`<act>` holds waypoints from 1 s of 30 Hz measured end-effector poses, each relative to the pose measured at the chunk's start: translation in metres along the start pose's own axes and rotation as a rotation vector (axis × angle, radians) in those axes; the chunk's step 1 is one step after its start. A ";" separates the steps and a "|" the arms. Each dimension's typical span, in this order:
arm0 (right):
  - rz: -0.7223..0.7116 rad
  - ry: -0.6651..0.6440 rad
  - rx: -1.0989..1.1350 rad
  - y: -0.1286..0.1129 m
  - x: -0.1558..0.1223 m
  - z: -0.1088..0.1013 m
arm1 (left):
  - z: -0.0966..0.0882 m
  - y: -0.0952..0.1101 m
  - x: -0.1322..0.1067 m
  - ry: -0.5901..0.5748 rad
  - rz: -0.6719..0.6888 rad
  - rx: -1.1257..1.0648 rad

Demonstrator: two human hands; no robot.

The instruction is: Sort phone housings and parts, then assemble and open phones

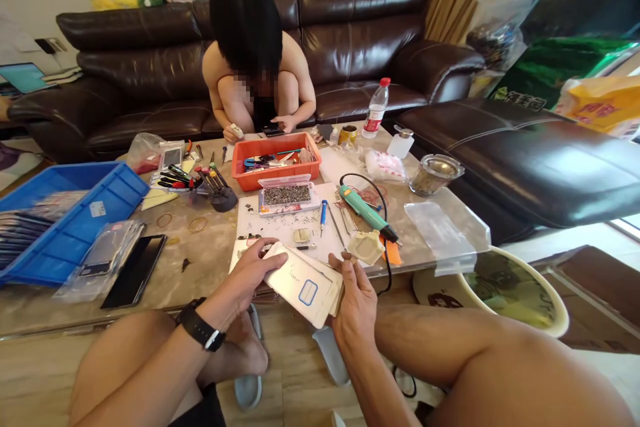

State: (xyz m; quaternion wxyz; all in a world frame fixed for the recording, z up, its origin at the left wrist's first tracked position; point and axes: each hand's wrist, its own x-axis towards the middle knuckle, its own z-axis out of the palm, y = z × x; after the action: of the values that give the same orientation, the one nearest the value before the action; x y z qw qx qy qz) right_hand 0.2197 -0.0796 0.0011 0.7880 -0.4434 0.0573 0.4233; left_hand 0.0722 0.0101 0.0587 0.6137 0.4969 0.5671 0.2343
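Left hand gripped one end of a white slab | right hand clasped its other end | slab was over tabletop's near edge | teal tool lay toward near-right corner | orange tray stood by far edge

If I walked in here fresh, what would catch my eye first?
Probably the pale flat panel with a blue-edged label, held between the left hand and right hand at the table's near edge. Next, likely the orange tray toward the far side of the table, and the blue bin on the left. The teal tool, right of centre, also stands out.
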 end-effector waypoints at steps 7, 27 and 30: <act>-0.019 0.058 0.070 0.018 -0.013 0.007 | 0.011 -0.001 0.027 0.112 0.180 0.340; -0.036 -0.027 -0.185 0.024 -0.037 -0.004 | 0.032 -0.043 -0.031 0.604 0.304 0.376; -0.045 -0.054 -0.245 0.022 -0.034 -0.008 | 0.046 -0.059 -0.052 0.380 -0.010 -0.037</act>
State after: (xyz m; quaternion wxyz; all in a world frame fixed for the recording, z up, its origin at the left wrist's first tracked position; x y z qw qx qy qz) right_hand 0.1848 -0.1011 -0.0025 0.7384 -0.5259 -0.0263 0.4212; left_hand 0.0855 -0.0733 0.0247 0.5058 0.4295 0.6707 0.3315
